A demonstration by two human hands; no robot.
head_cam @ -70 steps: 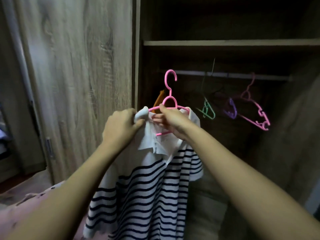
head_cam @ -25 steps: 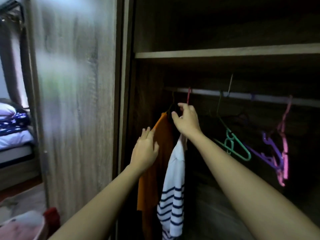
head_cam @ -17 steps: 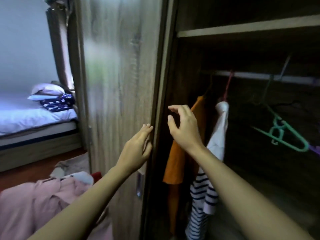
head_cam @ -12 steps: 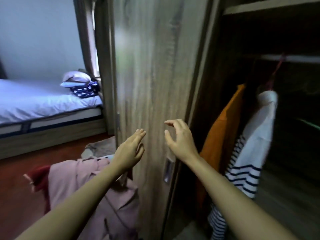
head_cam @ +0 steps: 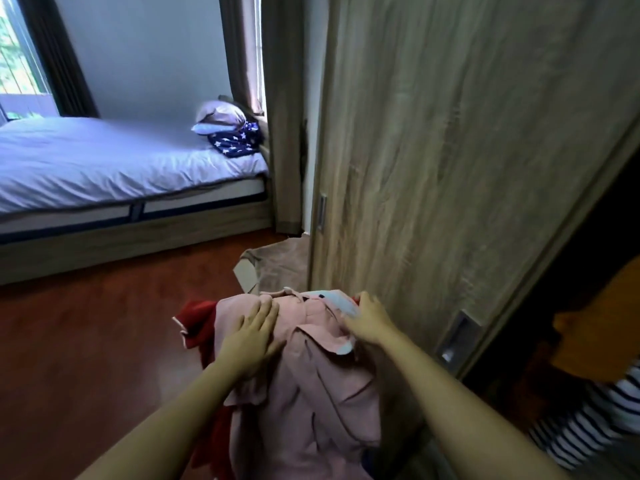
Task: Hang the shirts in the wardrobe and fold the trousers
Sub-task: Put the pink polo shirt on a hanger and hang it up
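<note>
A pink shirt lies on top of a heap of clothes in front of me. My left hand rests flat on its left side, fingers spread. My right hand is at the collar on the right, fingers curled around the fabric there. A red garment pokes out from under the pink shirt on the left. At the far right, inside the wardrobe, hang the striped shirt and an orange garment.
The wooden wardrobe door stands just behind the heap. A brownish garment lies on the red-brown floor beyond the heap. A bed with a pillow fills the back left.
I hung the striped shirt on the rail, let go, and turned left and down. Both hands dropped from the wardrobe onto the pink shirt on the heap.
</note>
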